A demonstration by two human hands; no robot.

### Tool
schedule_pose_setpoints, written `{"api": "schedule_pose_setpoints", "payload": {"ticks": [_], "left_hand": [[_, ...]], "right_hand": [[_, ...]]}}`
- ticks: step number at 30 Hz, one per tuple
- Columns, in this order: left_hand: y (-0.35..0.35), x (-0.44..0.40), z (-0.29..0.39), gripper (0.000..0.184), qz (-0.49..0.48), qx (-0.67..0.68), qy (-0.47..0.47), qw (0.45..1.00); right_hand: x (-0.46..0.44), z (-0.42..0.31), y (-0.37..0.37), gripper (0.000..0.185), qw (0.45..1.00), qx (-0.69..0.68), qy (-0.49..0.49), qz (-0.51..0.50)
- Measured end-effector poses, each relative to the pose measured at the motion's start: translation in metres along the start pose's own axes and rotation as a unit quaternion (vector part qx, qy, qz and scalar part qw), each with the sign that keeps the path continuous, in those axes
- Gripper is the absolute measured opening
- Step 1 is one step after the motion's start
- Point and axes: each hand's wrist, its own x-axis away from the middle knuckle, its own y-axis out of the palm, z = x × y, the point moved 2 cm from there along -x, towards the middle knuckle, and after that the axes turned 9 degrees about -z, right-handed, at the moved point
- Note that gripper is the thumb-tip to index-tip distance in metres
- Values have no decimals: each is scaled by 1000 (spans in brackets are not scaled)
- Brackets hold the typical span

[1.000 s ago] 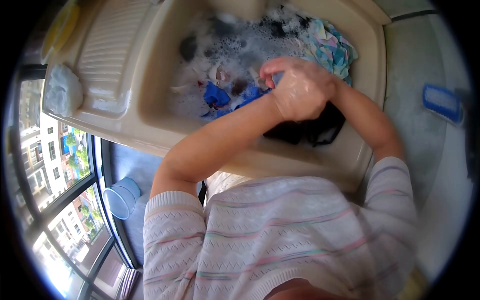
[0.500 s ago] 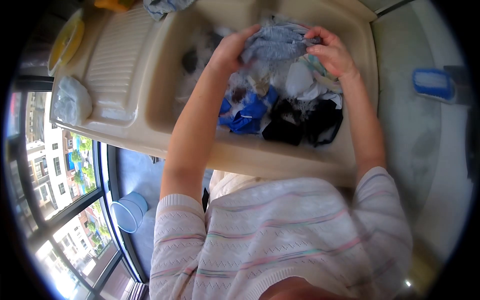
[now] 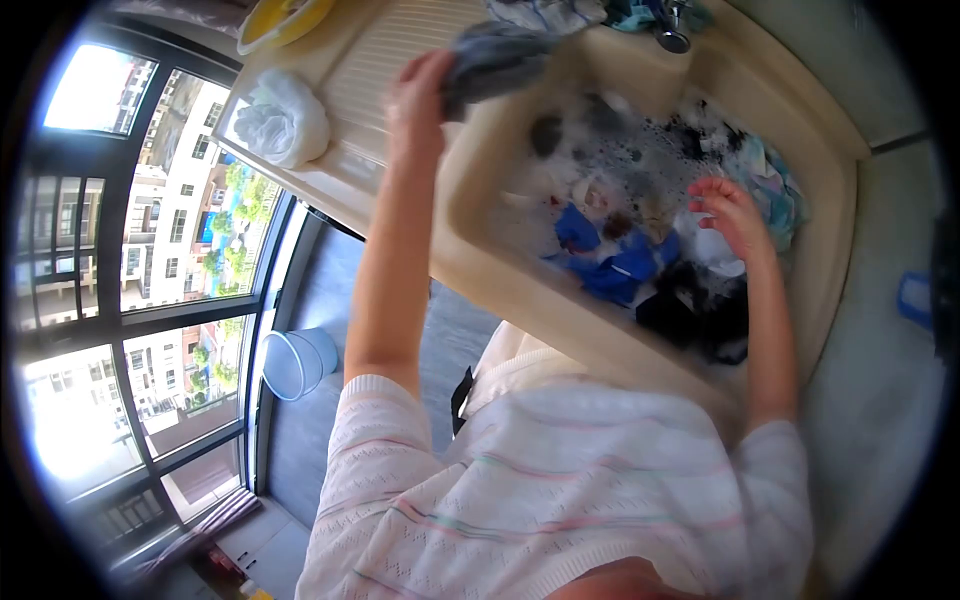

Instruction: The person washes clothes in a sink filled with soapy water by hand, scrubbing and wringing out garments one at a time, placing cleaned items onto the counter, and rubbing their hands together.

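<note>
My left hand (image 3: 418,105) is closed on a wet grey cloth (image 3: 495,62) over the ribbed washboard side of the sink. Motion blurs both, and the cloth's shape is unclear. Above the basin hangs my right hand (image 3: 735,215), its fingers loosely bent and apart, with nothing seen in them. Under it, soapy water holds a white cloth (image 3: 712,245), a blue cloth (image 3: 620,268) and black cloths (image 3: 690,305). A pale patterned cloth (image 3: 775,190) lies against the basin's right wall.
The beige sink (image 3: 560,320) has a faucet (image 3: 673,38) at the back. On the ledge sit a white plastic bag (image 3: 285,125), a yellow basin (image 3: 275,25) and a bundled striped cloth (image 3: 545,12). A light blue bucket (image 3: 300,362) stands on the floor by the windows.
The grey cloth, earlier held in both hands over the basin, has moved left in my left hand. My right hand has let go of it. The view has turned toward the left.
</note>
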Motion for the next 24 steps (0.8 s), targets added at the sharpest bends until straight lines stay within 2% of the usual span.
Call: {"api": "schedule_pose_setpoints", "payload": {"ticks": [1, 2, 4, 5, 6, 7, 8, 9, 10, 11, 13, 16, 19, 20, 23, 24], "left_hand": [[-20, 0, 14, 27, 58, -19, 12, 998], [-43, -6, 18, 28, 97, -24, 70, 992], [-86, -18, 21, 32, 160, -106, 98, 977], [-117, -28, 16, 39, 199, -323, 146, 914], [-121, -20, 26, 46, 242, -542, 57, 802], [-147, -28, 12, 48, 205, -641, 66, 737], [-160, -27, 4, 47, 155, -695, 47, 701], [-171, -31, -6, 45, 170, -705, 61, 685], [-169, -27, -4, 44, 151, -702, 98, 689], [-171, -28, -5, 42, 147, -703, 85, 691], [-163, -30, -5, 39, 154, -733, 65, 660], [-102, -15, 13, 34, 209, -742, 152, 619], [-59, -25, 6, 29, 34, -660, 282, 695], [-33, -21, 2, 28, -11, -643, 271, 716], [38, -9, -30, 25, -190, -549, 229, 781], [58, -7, -43, 25, -261, -555, 173, 770]], "right_hand": [[-4, 3, 1, 25, 1000, 5, 2, 2], [-8, 5, 2, 25, 1000, 11, 6, 5], [-18, 6, 6, 26, 999, 43, -3, 22], [-21, 6, 5, 26, 997, 59, -4, 38], [-27, 9, 2, 27, 991, 123, 5, 55], [-37, 15, -3, 28, 980, 186, 17, 74], [-49, 26, -10, 31, 967, 238, 1, 91], [-61, 40, -14, 33, 951, 290, -14, 106], [-71, 58, -12, 35, 914, 374, -40, 151], [-78, 69, -5, 37, 868, 454, -65, 190], [-84, 74, 21, 38, 800, 567, 84, 180], [-100, 75, 24, 32, 772, 590, 212, 106], [-90, 58, 38, 25, 798, 571, 184, 60], [-80, 59, 44, 27, 828, 546, 88, 92], [-57, 38, 42, 36, 902, 425, 39, -57], [-57, 34, 27, 42, 911, 406, 37, -53]]}}
